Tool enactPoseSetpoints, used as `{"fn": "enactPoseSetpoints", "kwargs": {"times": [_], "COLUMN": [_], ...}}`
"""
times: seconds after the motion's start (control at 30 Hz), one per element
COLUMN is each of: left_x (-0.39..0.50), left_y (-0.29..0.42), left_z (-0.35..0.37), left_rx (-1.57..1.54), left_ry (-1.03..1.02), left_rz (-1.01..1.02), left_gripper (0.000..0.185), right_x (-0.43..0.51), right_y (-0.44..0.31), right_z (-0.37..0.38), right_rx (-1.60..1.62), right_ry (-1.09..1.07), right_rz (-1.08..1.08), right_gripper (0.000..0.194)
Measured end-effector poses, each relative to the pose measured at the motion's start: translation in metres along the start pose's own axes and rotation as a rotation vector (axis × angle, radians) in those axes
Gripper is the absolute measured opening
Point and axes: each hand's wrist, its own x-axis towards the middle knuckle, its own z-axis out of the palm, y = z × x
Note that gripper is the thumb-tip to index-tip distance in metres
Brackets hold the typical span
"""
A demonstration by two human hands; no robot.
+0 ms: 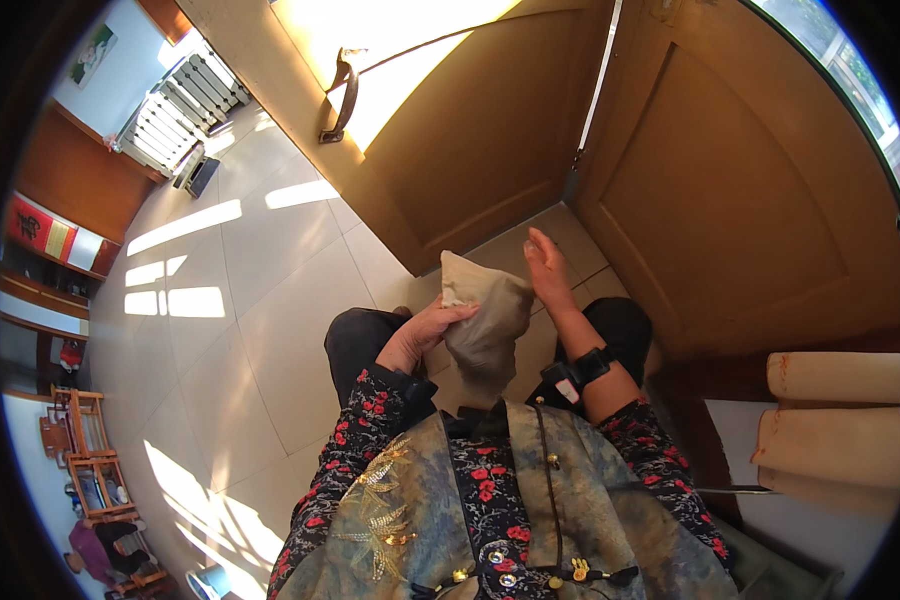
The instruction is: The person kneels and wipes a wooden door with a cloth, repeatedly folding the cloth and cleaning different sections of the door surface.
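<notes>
A beige-grey cloth (487,322) hangs in folds from my left hand (427,326), its thumb lying on top of the fabric. Beside the cloth's upper right edge, my right hand (547,262) is raised with its fingers extended together and the thumb apart; nothing is seen in it. Beyond both hands stands a brown wooden door panel (480,150) with a curved metal handle (345,94). The far side of the cloth is hidden.
A second wooden panel (720,210) meets the door at the right. Beige curtains (840,442) hang at the lower right. Wooden chairs (94,442) and a seated person (105,551) are far left, with a white radiator (184,101) further up. A bucket (210,583) stands at the lower left.
</notes>
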Motion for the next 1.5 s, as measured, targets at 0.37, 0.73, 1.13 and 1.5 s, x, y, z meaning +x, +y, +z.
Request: {"fn": "enactPoseSetpoints", "kwargs": {"times": [0.37, 0.73, 1.13, 1.5], "left_x": [-0.006, 0.007, 0.026, 0.027], "left_y": [0.007, 0.009, -0.009, -0.012], "left_z": [-0.017, -0.012, -0.026, -0.032], "left_rx": [-0.345, 0.085, 0.059, 0.513], "left_ry": [0.02, 0.293, 0.447, 0.788], "left_rz": [0.167, 0.281, 0.38, 0.517], "left_gripper": [0.06, 0.037, 0.024, 0.02], "right_x": [-0.029, -0.031, -0.028, -0.028], "right_y": [-0.042, -0.046, -0.043, -0.023], "right_z": [0.003, -0.007, -0.018, -0.013], "right_rx": [0.522, 0.483, 0.06, -0.257], "right_ry": [-0.486, -0.155, -0.212, -0.151], "right_rz": [0.372, 0.133, 0.02, -0.106], "right_gripper": [0.078, 0.065, 0.041, 0.025]}}
